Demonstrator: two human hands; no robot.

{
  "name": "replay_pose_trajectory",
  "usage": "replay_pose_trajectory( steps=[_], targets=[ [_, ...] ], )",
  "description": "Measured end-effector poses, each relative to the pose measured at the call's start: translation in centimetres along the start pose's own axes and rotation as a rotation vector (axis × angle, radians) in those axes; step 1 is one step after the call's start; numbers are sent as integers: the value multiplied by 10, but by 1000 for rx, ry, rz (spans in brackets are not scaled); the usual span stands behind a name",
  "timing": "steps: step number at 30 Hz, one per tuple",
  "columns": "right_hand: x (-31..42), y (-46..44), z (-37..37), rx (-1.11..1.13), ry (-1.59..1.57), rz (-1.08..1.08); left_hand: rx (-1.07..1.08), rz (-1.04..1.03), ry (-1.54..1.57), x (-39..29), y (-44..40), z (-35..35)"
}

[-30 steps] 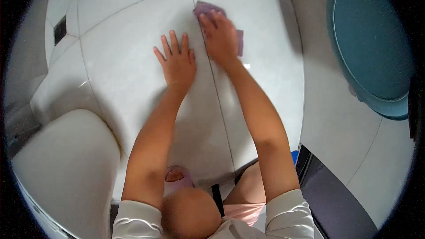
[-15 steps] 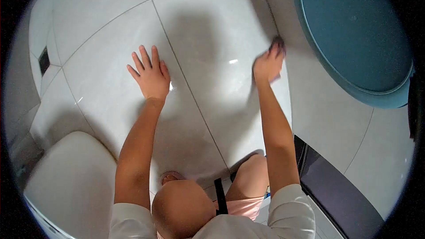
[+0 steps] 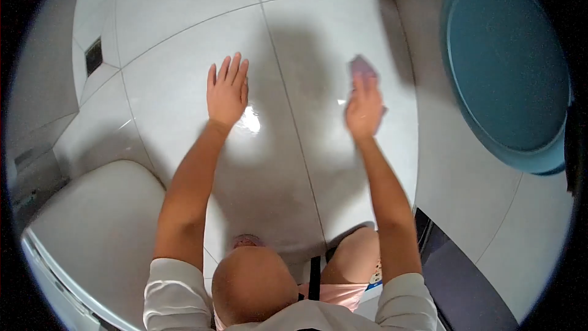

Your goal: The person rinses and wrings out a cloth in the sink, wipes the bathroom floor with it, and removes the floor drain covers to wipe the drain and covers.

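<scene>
A purple cloth (image 3: 362, 67) lies under my right hand (image 3: 365, 109) on the white tiled floor (image 3: 318, 165); its top corner and right edge show past my fingers, slightly blurred. My right hand presses on the cloth with its fingers forward. Left of the long grout line, my left hand (image 3: 227, 92) holds nothing, its fingers extended and a little apart, at or just above the tiles. Whether its palm touches the floor I cannot tell.
At the right stands a teal oval container (image 3: 511, 67) beside the wall. A white rounded fixture (image 3: 110, 220) is at the lower left, a dark drain (image 3: 94, 56) at the upper left, and a dark panel (image 3: 462, 276) at the lower right.
My right hand went with the cloth from near the grout line to the right wall's edge, then back left a little. My left hand's fingers are closer together, and the view has shifted.
</scene>
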State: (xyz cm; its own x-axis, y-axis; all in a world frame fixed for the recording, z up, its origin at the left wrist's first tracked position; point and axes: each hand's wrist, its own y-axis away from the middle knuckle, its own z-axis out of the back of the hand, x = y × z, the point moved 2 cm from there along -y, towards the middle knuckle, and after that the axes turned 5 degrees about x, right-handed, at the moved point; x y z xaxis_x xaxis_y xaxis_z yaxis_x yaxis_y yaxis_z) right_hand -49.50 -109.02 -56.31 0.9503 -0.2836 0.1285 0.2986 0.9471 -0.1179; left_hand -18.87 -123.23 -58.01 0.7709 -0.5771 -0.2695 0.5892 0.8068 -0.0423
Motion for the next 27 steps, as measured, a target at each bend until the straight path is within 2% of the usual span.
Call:
replay_pose_trajectory(
  steps=[2,3,4,5,6,8,10,12,13,14,15,17,19,20,22,24,26,27],
  targets=[
    [-19,-32,-6,-99,-12,-107,-49,76,-60,17,-21,3],
    [-13,-51,-15,-94,-15,-99,-127,284,-71,23,-34,-1],
    [-7,-72,-23,-151,45,-196,-205,493,-81,25,-45,-2],
    [-1,-93,-30,-206,104,-292,-251,576,1,26,-55,-4],
    [14,-117,-33,-198,105,-281,-247,590,2,25,-69,-3],
    [65,-168,-32,-81,-68,-273,-218,777,-151,28,-93,-4],
    [142,-208,-33,129,-85,-182,-196,786,-173,37,-108,-8],
    [194,-213,-64,-109,-145,173,-66,835,-208,36,-113,-6],
    [209,-207,-65,-83,-180,290,-96,827,-143,37,-114,-6],
    [215,-193,-58,-55,-212,407,-102,827,-147,35,-113,-5],
    [203,-190,-54,-57,-211,410,-139,810,-118,33,-115,-5],
    [166,-196,-47,150,-230,586,-200,773,-67,31,-115,-4],
    [136,-260,-2,615,-585,-206,-157,785,-62,29,-115,-3],
    [91,-256,-54,97,-182,200,-119,798,-60,32,-117,-1],
    [85,-296,-49,-71,-98,0,-90,811,-50,34,-119,4],
    [101,-333,-63,-158,-54,-138,-13,812,-85,34,-120,4],
    [143,-359,-59,60,-192,-186,19,816,-67,35,-119,6],
    [172,-359,-62,135,-322,-132,48,819,-57,36,-120,7]
  ],
)
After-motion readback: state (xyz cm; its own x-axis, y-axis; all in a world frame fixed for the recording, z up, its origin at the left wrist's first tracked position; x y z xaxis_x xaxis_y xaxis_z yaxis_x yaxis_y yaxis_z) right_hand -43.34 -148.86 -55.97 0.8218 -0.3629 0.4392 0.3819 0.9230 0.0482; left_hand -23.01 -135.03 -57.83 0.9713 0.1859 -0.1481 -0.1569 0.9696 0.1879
